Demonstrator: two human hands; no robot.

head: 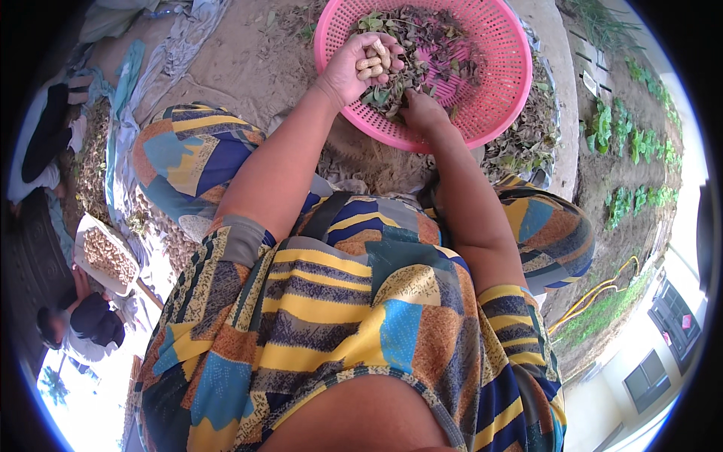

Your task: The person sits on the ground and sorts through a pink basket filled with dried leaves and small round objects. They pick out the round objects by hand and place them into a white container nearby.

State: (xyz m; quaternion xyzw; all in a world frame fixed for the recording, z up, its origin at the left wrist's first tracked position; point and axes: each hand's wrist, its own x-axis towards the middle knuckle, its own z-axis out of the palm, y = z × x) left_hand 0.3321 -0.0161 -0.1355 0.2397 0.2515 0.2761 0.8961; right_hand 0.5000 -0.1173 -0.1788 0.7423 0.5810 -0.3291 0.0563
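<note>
My left hand (361,66) is palm up over the left rim of a pink plastic basket (511,73) and cups several unshelled peanuts (370,69). Inside the basket lie dry, dark leaves and stems (418,31), some still green. My right hand (423,112) reaches over the near rim into these leaves. Its fingertips are partly hidden there, and whether they grip anything is unclear. Pink slotted floor (449,96) shows through the leaves right of my right hand.
More withered leaves (525,135) lie on the ground right of the basket. At the left, a person (85,327) is beside a white container of peanuts (107,257), near loose peanuts (178,243) and crumpled cloth sheets (164,68). Leafy plants (601,127) grow at the right, with a yellow hose (590,294).
</note>
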